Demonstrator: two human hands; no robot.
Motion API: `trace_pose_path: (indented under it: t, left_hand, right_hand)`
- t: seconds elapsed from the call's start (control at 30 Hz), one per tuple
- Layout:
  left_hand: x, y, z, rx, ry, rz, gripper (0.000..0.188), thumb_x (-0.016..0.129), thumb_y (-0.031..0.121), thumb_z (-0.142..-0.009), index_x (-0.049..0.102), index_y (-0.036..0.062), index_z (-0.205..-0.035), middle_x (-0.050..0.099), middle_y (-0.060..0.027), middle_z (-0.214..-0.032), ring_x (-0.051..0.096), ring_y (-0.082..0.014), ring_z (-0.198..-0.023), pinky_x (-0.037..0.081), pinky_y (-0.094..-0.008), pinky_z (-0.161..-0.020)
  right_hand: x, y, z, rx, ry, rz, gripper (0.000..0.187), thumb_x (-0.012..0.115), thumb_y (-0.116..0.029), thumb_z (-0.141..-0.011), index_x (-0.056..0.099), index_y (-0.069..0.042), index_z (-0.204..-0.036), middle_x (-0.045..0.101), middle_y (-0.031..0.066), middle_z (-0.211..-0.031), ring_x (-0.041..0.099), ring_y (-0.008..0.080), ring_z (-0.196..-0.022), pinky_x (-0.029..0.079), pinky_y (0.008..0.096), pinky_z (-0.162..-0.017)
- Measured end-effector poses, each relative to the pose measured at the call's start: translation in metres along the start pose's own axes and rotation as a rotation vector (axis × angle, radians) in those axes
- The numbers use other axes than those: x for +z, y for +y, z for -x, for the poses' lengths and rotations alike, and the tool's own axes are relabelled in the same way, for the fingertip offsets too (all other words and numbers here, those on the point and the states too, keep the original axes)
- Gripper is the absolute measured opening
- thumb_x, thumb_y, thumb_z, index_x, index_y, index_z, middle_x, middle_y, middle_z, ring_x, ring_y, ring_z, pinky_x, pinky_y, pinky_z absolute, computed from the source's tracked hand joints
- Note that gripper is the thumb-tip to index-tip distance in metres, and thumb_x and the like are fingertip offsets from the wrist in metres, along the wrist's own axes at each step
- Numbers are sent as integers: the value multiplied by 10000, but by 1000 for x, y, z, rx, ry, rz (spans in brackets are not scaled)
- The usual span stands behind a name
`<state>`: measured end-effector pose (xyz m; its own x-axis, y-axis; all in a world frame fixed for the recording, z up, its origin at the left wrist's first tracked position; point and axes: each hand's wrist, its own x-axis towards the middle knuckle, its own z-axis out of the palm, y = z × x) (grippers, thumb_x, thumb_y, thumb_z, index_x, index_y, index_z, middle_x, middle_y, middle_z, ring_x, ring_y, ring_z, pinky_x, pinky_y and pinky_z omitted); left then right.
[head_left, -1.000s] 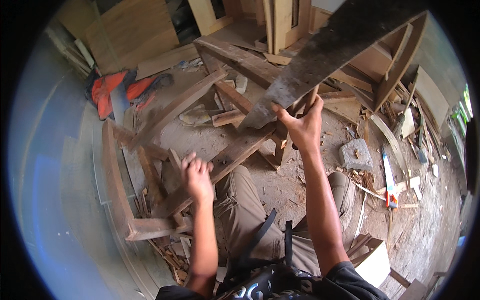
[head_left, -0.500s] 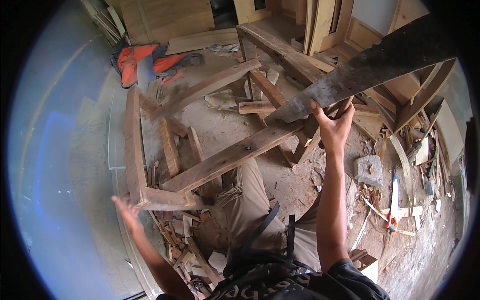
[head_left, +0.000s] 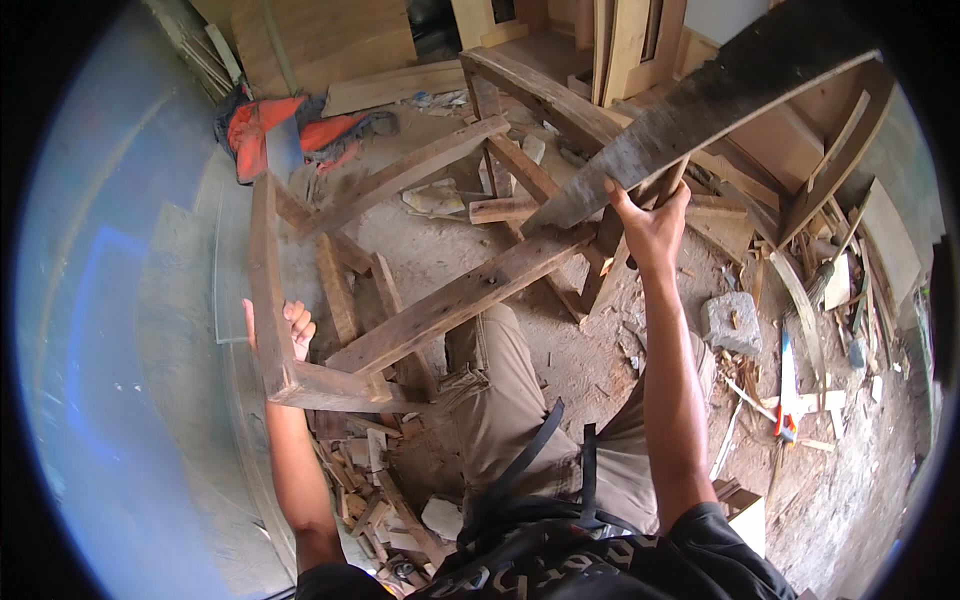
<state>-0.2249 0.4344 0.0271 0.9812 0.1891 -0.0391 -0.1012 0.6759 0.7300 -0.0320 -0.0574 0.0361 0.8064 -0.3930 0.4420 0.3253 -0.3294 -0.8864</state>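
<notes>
A worn brown wooden frame (head_left: 470, 292) of joined beams stands tilted in front of me. My left hand (head_left: 298, 328) wraps round its upright left post (head_left: 265, 270), which hides the palm; curled fingers show on one side and a straight digit on the other. At the frame's right end a wide dark board (head_left: 690, 120) slants up to the right. My right hand (head_left: 655, 225) is closed there, its thumb against the board's lower edge and its fingers round narrow wood just below. How the board joins the beams is hard to see.
A handsaw (head_left: 787, 385) with an orange handle lies on the right among wood scraps, near a grey stone block (head_left: 733, 322). Orange and dark cloth (head_left: 262, 130) lies at the far left. Offcuts (head_left: 375, 500) litter the floor by my legs. Wooden panels (head_left: 325, 45) stand behind.
My left hand has moved up from beside the frame's lower left corner and closed round the left post. My right hand keeps its hold; the view has shifted slightly.
</notes>
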Motion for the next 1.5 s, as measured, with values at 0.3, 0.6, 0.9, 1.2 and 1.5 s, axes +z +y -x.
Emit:
trace_pose_path:
  t: [0.3,0.6,0.9,1.2,1.5]
  left_hand:
    - [76,26,-5,3,1,-113,719,432,717,-936,468,8,-817,309,-20,-712,285,-137,-602,273,-283,-542]
    - [202,88,-52,-80,-31,-381,736,467,708,-927,503,-18,-813,368,-9,-630,324,-108,-478,269,-254,-419]
    - [340,65,-147,-301,-178,-681,666,541,661,-921,556,18,-748,385,34,-525,310,-66,-358,249,-225,-322]
    - [408,-9,-171,-440,-411,-822,686,527,691,-909,565,41,-694,346,41,-462,303,-80,-322,277,-223,-315]
    - [384,-18,-195,-499,-599,-780,712,481,741,-901,576,40,-816,414,8,-519,375,-101,-371,324,-232,-356]
  right_hand:
    - [-11,17,-14,79,9,46,945,906,-476,-667,420,115,-1222,619,284,-1145,643,333,-1059,526,385,-901]
    - [-54,21,2,202,120,-77,793,860,-424,-759,470,101,-1207,632,225,-1113,639,268,-1012,514,354,-870]
    - [-92,80,53,332,322,-257,648,811,-396,-833,514,64,-1179,619,162,-1088,594,221,-989,491,348,-861]
    - [-123,153,93,599,581,-235,589,727,-526,-858,569,9,-1047,537,33,-785,485,137,-622,380,302,-550]
    - [-130,149,88,690,617,-198,618,730,-672,-768,629,-64,-815,498,-2,-635,441,106,-491,325,284,-450]
